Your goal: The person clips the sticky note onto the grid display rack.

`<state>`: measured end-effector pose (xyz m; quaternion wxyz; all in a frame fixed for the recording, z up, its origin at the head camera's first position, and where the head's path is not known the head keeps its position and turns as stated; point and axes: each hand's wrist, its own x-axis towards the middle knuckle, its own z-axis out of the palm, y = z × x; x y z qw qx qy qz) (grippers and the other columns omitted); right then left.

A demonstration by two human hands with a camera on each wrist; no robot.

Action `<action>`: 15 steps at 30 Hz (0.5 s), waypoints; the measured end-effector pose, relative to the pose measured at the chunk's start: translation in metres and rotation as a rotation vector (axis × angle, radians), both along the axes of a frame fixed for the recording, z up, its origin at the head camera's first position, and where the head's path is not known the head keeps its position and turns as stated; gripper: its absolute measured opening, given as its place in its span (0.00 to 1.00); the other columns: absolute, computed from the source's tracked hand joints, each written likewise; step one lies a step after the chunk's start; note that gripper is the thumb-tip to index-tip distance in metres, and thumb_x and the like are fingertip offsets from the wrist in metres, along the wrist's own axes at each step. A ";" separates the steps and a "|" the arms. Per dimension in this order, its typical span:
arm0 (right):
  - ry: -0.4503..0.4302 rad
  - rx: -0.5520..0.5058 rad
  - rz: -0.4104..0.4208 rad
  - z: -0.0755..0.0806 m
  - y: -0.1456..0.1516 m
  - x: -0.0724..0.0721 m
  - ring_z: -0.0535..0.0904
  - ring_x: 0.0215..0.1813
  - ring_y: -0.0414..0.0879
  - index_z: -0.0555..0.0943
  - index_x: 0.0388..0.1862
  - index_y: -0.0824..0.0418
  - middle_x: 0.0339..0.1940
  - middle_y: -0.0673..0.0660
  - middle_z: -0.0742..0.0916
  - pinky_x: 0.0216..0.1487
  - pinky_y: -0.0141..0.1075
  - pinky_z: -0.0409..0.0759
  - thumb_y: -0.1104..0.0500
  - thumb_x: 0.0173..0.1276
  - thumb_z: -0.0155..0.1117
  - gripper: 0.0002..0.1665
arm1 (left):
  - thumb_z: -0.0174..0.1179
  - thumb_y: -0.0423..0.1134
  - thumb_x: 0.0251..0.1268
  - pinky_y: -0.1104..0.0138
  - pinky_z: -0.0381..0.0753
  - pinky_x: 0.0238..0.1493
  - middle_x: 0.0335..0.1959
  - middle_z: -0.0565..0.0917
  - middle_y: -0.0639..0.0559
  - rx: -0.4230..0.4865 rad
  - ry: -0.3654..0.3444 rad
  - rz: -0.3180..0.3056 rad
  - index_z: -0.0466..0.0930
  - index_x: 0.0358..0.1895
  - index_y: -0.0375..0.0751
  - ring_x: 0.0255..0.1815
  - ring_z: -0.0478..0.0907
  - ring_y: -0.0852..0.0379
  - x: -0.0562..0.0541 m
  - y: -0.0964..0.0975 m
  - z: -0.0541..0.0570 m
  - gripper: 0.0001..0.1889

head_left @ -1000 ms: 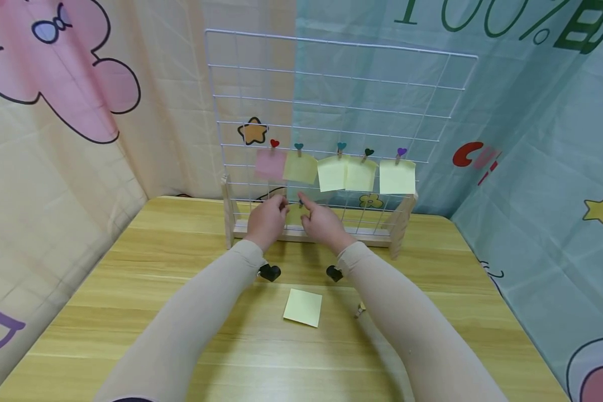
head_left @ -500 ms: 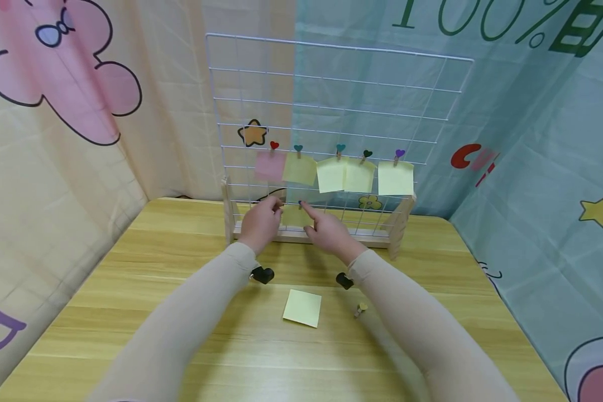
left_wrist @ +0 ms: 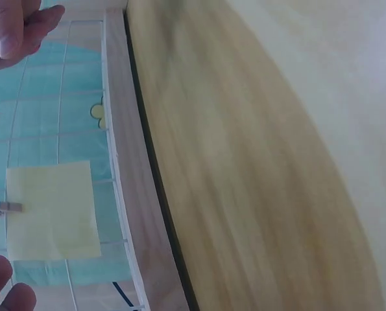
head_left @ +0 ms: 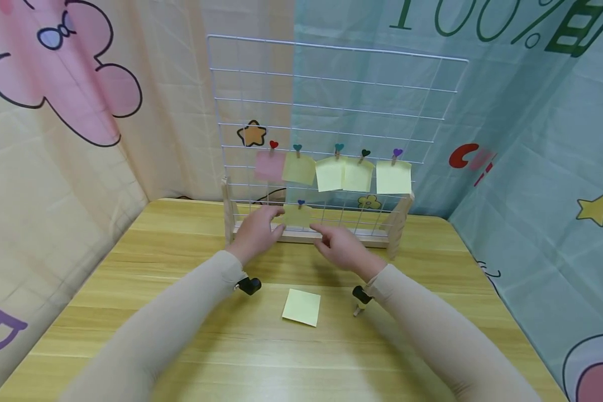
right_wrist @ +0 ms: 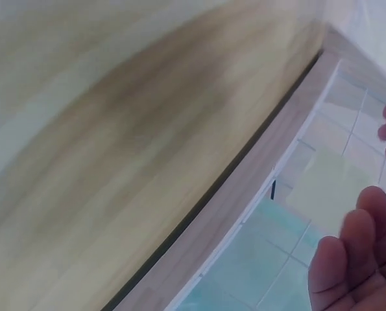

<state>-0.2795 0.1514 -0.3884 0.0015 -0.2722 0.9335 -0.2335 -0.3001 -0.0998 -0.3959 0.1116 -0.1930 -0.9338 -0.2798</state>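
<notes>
A pale yellow sticky note [head_left: 297, 216] hangs low on the white wire grid [head_left: 261, 70], held by a clothespin with a blue heart [head_left: 300, 203]. In the left wrist view the clothespin [left_wrist: 10, 207] sits on the edge of that note [left_wrist: 53, 217]. My left hand [head_left: 256, 231] is at the note's left side, fingers loosely bent; whether they touch it I cannot tell. To the lower right of the note is my right hand [head_left: 343, 245], its index finger extended and holding nothing. Its loosely curled fingers [right_wrist: 358, 240] show in the right wrist view.
Higher on the grid hang a pink note [head_left: 269, 166] and several yellow notes [head_left: 394, 177] on heart clothespins. A loose yellow note [head_left: 301, 307] lies on the wooden table [head_left: 221, 346]. Partly behind the right wrist camera lies another clothespin [head_left: 359, 310]. The grid has a wooden base [head_left: 367, 241].
Both hands have moved apart and down from the blue-heart clothespin. The right index finger has left it, and the low note now shows more fully. The note stays hanging.
</notes>
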 end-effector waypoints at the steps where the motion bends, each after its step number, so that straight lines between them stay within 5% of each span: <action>1: 0.010 0.008 0.009 0.000 0.002 0.003 0.73 0.24 0.41 0.73 0.78 0.60 0.24 0.50 0.82 0.30 0.37 0.75 0.59 0.79 0.63 0.30 | 0.62 0.43 0.77 0.48 0.77 0.70 0.68 0.82 0.45 -0.011 -0.002 -0.020 0.77 0.69 0.41 0.70 0.78 0.44 0.003 0.000 0.000 0.23; 5: 0.058 0.042 0.038 0.001 0.008 0.015 0.85 0.43 0.49 0.76 0.75 0.62 0.46 0.57 0.90 0.49 0.46 0.84 0.59 0.79 0.63 0.28 | 0.63 0.48 0.77 0.44 0.74 0.72 0.71 0.79 0.45 -0.066 -0.008 -0.090 0.75 0.72 0.42 0.73 0.75 0.43 0.014 0.000 -0.001 0.26; 9: 0.064 0.089 0.041 0.001 0.017 0.027 0.80 0.69 0.59 0.76 0.75 0.61 0.68 0.62 0.85 0.71 0.56 0.77 0.56 0.79 0.64 0.29 | 0.64 0.53 0.75 0.41 0.71 0.74 0.73 0.77 0.46 -0.120 -0.023 -0.146 0.73 0.74 0.44 0.75 0.73 0.43 0.028 0.001 -0.002 0.31; 15: 0.037 0.116 0.044 -0.005 0.033 0.041 0.73 0.76 0.63 0.74 0.77 0.61 0.75 0.63 0.79 0.77 0.59 0.71 0.54 0.80 0.64 0.30 | 0.64 0.60 0.74 0.39 0.63 0.80 0.79 0.71 0.46 -0.208 -0.092 -0.199 0.68 0.79 0.46 0.81 0.66 0.40 0.048 0.002 -0.005 0.37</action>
